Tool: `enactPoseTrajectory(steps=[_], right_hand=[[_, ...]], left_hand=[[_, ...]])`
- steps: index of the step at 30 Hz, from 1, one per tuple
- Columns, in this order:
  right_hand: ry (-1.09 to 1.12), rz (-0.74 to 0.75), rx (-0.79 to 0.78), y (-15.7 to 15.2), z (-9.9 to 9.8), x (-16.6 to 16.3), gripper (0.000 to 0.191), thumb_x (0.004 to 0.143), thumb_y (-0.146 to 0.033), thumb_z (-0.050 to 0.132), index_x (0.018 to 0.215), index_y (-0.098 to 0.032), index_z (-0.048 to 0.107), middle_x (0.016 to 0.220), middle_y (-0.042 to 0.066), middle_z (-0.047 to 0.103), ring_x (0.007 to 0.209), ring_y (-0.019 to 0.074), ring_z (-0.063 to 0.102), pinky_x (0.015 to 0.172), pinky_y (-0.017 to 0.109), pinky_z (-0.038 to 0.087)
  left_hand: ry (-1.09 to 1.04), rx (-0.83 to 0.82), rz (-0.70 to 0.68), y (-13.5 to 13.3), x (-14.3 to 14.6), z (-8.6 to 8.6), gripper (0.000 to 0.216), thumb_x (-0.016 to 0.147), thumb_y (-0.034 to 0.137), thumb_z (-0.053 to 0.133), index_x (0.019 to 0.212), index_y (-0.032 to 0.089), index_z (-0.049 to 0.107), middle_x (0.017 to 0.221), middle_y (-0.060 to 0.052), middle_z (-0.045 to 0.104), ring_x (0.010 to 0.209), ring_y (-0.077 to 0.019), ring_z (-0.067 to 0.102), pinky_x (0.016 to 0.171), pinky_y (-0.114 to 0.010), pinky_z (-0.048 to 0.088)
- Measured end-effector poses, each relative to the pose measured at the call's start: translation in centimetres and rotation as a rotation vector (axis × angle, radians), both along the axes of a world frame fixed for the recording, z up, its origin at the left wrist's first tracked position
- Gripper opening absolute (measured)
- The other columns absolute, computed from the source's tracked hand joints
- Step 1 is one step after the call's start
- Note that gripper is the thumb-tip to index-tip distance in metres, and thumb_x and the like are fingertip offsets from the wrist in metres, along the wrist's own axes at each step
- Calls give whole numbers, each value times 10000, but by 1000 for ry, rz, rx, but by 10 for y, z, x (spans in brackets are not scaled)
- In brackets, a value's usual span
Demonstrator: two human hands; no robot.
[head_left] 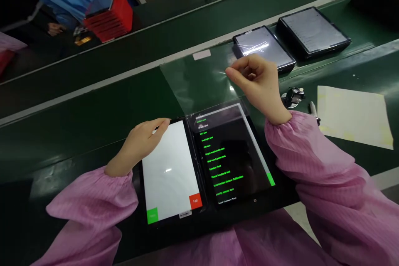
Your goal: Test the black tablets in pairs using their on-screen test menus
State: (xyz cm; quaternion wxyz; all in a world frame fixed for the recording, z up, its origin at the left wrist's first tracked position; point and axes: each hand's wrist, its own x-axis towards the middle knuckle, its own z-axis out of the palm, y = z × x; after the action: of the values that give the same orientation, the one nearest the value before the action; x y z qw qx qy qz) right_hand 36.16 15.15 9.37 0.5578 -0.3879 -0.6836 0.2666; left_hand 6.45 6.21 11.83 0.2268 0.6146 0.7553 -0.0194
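The clear film is pinched in the right hand over the test-menu tablet, near right. The left hand is rested, curled and empty, on the white-screen tablet. The film could be creased by uneven pulling.

Green belt with tablets, paper

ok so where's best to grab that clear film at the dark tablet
Probably pinch the clear film at its raised right edge, coming from the right, as the right hand does: it is thin and limp, and that edge stands clear of the dark tablet.
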Motion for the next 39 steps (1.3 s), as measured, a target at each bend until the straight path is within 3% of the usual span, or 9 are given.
enactPoseTrajectory(steps=[6,11,14,16,24,28,31,35,39], right_hand=[[8,-20,-22,6,-3,9,135,930,-273,776,820,-246,702,782,-20,634,673,129,574,607,304,464],[25,-63,-8,9,-4,13,186,909,-332,814,793,-247,695,767,-30,636,609,113,523,561,300,420],[37,-80,-10,10,-3,15,209,902,-369,822,786,-254,693,747,-27,636,610,125,542,554,306,429],[47,-91,-4,11,-2,17,210,891,-363,833,780,-261,686,749,-23,639,612,130,555,545,310,431],[32,-87,-12,10,-2,16,211,891,-366,835,774,-284,679,750,-23,641,627,142,567,557,326,448],[29,-77,-16,10,-2,16,212,894,-382,832,786,-285,676,756,-18,641,650,152,584,570,330,457],[20,-75,-13,11,-2,16,201,896,-361,827,786,-288,675,763,-15,644,656,153,587,585,335,469],[30,-76,0,10,-2,13,169,894,-266,794,776,-268,672,772,-19,662,634,127,566,566,320,433],[30,-79,7,9,-2,11,168,897,-264,784,780,-259,663,772,-26,672,601,119,528,547,323,395]], left_hand=[[-1,164,-172,3,-4,-10,490,999,472,375,1180,210,747,1258,-108,779,1206,-363,699,1215,-688,328],[47,694,-516,-23,23,-12,269,939,317,531,777,214,719,743,-46,672,744,-229,654,910,-485,524],[7,785,-711,-40,43,-10,224,925,195,550,840,210,756,685,8,599,631,-161,551,864,-432,500],[-9,776,-748,-46,48,-10,262,923,152,533,947,199,790,716,8,602,626,-152,528,868,-441,491],[-23,698,-728,-55,45,-22,380,922,124,492,1121,206,805,762,-2,597,655,-159,523,905,-479,484],[33,687,-748,-54,36,-17,382,960,170,483,1155,218,808,796,-26,627,692,-183,561,939,-522,477],[134,708,-599,-40,17,-6,371,986,253,471,1125,220,814,816,-48,671,746,-214,608,987,-547,467],[154,425,-349,-11,0,-2,431,986,365,414,1127,248,804,1004,-86,751,1000,-300,679,1105,-628,422],[28,237,-324,6,1,-12,483,990,422,372,1218,266,768,1223,-95,752,1208,-338,658,1165,-671,395]])
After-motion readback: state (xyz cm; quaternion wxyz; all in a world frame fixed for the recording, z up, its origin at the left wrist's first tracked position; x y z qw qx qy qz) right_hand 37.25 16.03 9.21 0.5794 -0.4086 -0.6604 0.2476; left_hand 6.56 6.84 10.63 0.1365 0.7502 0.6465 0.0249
